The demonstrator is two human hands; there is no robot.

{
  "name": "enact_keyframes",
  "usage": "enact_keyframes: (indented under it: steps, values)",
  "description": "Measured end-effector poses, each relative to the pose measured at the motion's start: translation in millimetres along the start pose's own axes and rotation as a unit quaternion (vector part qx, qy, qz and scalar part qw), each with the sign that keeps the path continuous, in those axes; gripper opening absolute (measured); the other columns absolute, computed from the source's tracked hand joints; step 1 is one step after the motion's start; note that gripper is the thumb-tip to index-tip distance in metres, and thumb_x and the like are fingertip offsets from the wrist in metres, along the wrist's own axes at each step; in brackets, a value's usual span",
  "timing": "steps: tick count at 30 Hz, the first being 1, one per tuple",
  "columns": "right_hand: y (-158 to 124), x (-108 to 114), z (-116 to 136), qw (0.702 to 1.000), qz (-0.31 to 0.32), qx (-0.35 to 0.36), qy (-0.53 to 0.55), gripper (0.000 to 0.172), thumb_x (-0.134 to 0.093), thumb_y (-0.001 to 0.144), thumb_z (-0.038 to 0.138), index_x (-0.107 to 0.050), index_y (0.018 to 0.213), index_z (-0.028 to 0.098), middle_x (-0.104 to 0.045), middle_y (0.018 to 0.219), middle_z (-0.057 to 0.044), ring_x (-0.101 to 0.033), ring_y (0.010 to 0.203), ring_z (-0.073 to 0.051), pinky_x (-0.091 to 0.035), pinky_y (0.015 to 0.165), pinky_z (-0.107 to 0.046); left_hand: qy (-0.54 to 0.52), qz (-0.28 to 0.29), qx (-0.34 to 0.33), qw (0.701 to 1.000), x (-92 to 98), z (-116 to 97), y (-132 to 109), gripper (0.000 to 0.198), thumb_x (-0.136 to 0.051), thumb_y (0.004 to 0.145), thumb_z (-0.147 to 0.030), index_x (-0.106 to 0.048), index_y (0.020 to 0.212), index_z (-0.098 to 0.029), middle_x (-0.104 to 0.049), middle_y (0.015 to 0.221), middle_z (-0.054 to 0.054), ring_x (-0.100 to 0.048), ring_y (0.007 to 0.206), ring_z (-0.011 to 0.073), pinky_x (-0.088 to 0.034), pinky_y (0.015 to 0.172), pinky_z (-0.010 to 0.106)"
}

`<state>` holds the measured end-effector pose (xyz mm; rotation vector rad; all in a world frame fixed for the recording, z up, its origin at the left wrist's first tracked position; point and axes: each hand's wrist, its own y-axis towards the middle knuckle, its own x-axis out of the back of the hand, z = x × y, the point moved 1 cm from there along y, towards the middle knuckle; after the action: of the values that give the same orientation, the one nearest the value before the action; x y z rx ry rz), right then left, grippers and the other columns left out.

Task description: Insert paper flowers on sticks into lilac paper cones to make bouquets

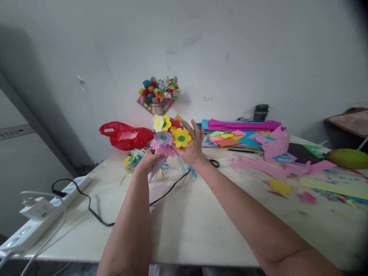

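Note:
A bouquet of paper flowers (163,138) in yellow, purple, red and pink is held upright above the table. My left hand (147,160) is closed round its lilac paper wrap (156,168) at the lower left. At the right side of the blooms, my right hand (192,143) has its fingers spread and raised, with the palm side touching the flowers beside a yellow flower (181,138). More paper flowers (135,157) lie on the table behind my left hand.
A red plastic bag (126,136) lies at the back left. Colored paper scraps (276,147) and a green fruit (347,158) are on the right. Black scissor handles (214,163) show near my right wrist. A power strip (43,214) and cables occupy the left edge.

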<state>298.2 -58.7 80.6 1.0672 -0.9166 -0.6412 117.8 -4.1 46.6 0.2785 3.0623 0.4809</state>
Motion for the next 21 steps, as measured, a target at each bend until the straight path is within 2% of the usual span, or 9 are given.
enact_keyframes:
  steps: [6,12,21]
  values:
    - [0.5,2.9,0.4,0.999,-0.017,-0.024,0.035,0.063,-0.056,0.079,0.045,-0.037,0.136,0.026,-0.044,0.140,-0.008,-0.026,0.136,-0.029,-0.008,0.113,-0.058,-0.052,0.007,0.005,0.999,0.3,0.6,0.5,0.055,-0.083,0.040,-0.038,-0.063,0.085,-0.014,-0.066,0.076,0.006,-0.060,0.065,0.0184,-0.049,0.063,0.031]
    - [0.3,2.6,-0.6,0.999,-0.019,0.004,0.044,0.050,-0.062,0.077,0.043,-0.050,0.124,0.030,-0.041,0.142,-0.004,-0.025,0.136,-0.031,-0.005,0.113,-0.061,-0.050,0.004,0.000,0.999,1.1,3.2,2.2,0.056,-0.083,0.040,-0.037,-0.063,0.087,-0.015,-0.067,0.079,0.007,-0.061,0.066,0.0192,-0.049,0.064,0.032]
    - [0.3,3.2,0.1,0.999,-0.007,0.035,0.033,0.038,-0.062,0.079,0.041,-0.059,0.115,0.032,-0.041,0.142,-0.001,-0.020,0.139,-0.029,0.000,0.114,-0.059,-0.027,0.007,0.001,1.000,0.3,2.2,1.0,0.056,-0.080,0.044,-0.039,-0.064,0.092,-0.016,-0.067,0.087,0.009,-0.063,0.074,0.0210,-0.050,0.069,0.032]
